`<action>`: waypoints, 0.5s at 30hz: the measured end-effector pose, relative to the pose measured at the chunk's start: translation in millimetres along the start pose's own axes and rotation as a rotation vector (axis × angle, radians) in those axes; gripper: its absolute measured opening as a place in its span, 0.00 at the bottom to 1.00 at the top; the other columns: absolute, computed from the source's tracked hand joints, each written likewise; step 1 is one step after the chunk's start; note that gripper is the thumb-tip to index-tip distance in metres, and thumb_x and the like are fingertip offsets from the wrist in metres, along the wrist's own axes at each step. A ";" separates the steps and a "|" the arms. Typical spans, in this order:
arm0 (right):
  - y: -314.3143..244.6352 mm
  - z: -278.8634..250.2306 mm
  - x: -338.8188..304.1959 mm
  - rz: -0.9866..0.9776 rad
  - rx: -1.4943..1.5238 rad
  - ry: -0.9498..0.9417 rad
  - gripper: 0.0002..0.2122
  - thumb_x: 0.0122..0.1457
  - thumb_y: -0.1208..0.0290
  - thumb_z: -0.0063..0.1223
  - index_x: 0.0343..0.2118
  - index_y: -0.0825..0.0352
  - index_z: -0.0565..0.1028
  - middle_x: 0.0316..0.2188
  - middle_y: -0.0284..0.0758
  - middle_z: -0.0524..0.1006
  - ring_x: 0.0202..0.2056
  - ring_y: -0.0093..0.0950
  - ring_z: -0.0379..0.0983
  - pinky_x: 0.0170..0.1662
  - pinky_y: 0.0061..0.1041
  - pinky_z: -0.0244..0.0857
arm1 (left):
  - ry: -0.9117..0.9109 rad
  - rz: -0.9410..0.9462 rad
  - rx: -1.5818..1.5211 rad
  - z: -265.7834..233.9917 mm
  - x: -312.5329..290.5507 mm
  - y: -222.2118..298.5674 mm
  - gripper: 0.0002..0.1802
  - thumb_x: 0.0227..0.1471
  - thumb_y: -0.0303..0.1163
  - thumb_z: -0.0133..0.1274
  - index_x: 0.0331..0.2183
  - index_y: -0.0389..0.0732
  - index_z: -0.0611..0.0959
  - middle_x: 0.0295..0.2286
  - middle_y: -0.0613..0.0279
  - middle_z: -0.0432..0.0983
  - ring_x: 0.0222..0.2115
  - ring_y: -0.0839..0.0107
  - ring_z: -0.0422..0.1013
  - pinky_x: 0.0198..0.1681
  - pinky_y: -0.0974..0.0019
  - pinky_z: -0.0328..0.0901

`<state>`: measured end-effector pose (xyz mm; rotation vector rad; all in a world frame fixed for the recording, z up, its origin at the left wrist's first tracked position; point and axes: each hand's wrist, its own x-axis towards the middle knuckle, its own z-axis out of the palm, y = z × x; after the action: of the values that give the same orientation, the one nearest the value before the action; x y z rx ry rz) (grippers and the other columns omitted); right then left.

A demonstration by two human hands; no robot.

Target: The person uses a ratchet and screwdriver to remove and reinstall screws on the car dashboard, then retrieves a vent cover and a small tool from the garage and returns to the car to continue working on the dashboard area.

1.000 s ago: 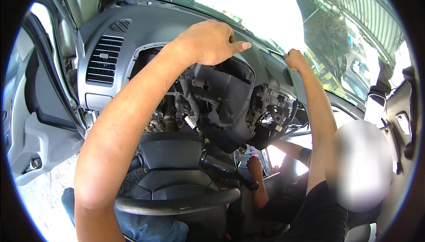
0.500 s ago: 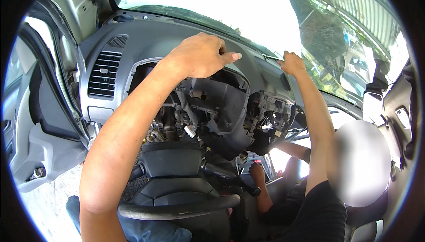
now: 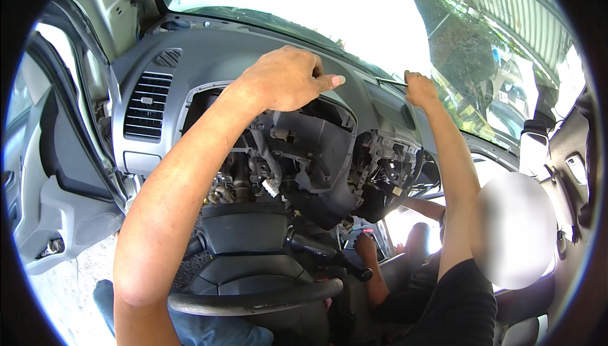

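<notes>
My left hand is over the top of the grey dashboard, above the instrument opening. Its fingers curl under and the thumb points right; whatever they may hold is hidden. Farther right, my right hand is closed around the end of a thin metal rod-like tool. The rod points left along the dashboard's far edge, by the base of the windshield. Its far end is at a seam beside a rectangular panel. The part inside my fist is hidden.
Below the dashboard, bare brackets and wiring show, with a white connector hanging. The steering wheel is close below my arms. At right sits another person, one hand low near the console. The driver's door is open at left.
My right hand has shifted slightly to the right, and more of the rod shows. My left hand has stayed in place. The other person has moved a little.
</notes>
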<state>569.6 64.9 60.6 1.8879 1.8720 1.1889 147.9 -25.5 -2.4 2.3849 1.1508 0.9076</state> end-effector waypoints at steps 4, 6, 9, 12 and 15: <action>1.7 -0.7 -0.9 -0.065 -0.040 -0.006 0.10 0.62 0.65 0.55 0.39 0.66 0.81 0.39 0.43 0.82 0.43 0.40 0.80 0.48 0.39 0.74 | 0.037 0.019 0.016 0.5 -0.4 -0.4 0.34 0.64 0.59 0.47 0.42 0.34 0.85 0.39 0.45 0.81 0.48 0.52 0.74 0.55 0.51 0.66; -2.1 -0.9 0.5 -0.023 -0.056 -0.041 0.11 0.63 0.64 0.54 0.40 0.66 0.80 0.38 0.43 0.82 0.43 0.40 0.80 0.48 0.40 0.73 | 0.031 0.019 0.008 0.2 -0.5 0.0 0.34 0.64 0.59 0.47 0.42 0.34 0.85 0.38 0.45 0.81 0.47 0.52 0.75 0.55 0.51 0.66; -6.9 -1.6 2.4 0.018 -0.033 -0.105 0.11 0.63 0.65 0.54 0.42 0.66 0.80 0.39 0.43 0.82 0.42 0.40 0.80 0.48 0.40 0.73 | 0.023 0.008 0.002 -0.1 -0.5 0.6 0.34 0.64 0.59 0.46 0.41 0.34 0.86 0.38 0.45 0.82 0.47 0.51 0.75 0.55 0.51 0.66; -5.2 -2.0 1.7 0.070 0.023 -0.086 0.11 0.63 0.65 0.54 0.42 0.65 0.80 0.41 0.43 0.82 0.42 0.40 0.81 0.48 0.40 0.73 | 0.024 0.008 0.030 0.1 -0.4 1.0 0.34 0.64 0.59 0.46 0.42 0.34 0.86 0.38 0.46 0.82 0.47 0.52 0.75 0.55 0.51 0.66; 1.4 -1.4 -0.6 -0.074 -0.015 -0.044 0.11 0.63 0.65 0.53 0.42 0.66 0.80 0.42 0.44 0.82 0.42 0.40 0.81 0.49 0.41 0.73 | 0.007 -0.016 -0.002 0.3 -0.1 1.0 0.34 0.64 0.59 0.46 0.41 0.34 0.86 0.38 0.46 0.82 0.46 0.51 0.75 0.54 0.51 0.66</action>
<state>569.8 63.6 62.2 1.8060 1.8873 1.1262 148.6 -26.2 -2.1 2.3694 1.1691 0.9120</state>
